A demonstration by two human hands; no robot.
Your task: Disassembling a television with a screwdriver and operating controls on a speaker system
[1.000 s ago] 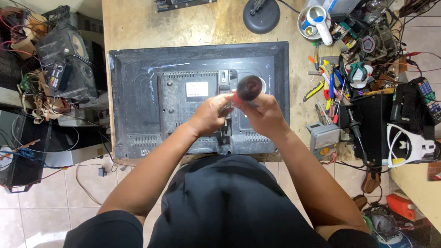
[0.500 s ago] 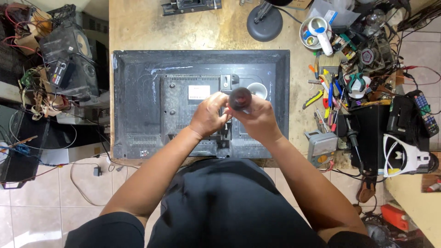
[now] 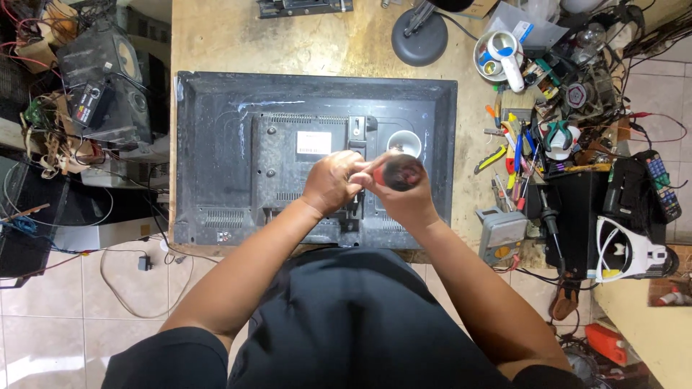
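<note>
Workbench [image 3: 238, 43] | television [image 3: 238, 144] lying face-down | right hand [image 3: 404, 198] grips screwdriver handle [image 3: 401, 173] | left hand [image 3: 333, 181] curled around its shaft

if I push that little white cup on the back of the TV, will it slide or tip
The white cup sits upright on the flat back panel, so it probably slides easily. It looks light and low, so tipping seems unlikely unless nudged near its rim.

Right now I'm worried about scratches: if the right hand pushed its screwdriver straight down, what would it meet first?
Probably the back cover of the flat screen. The right hand holds the screwdriver handle end-on above it, beside the left hand; the tip is hidden, so contact is unclear.
</note>
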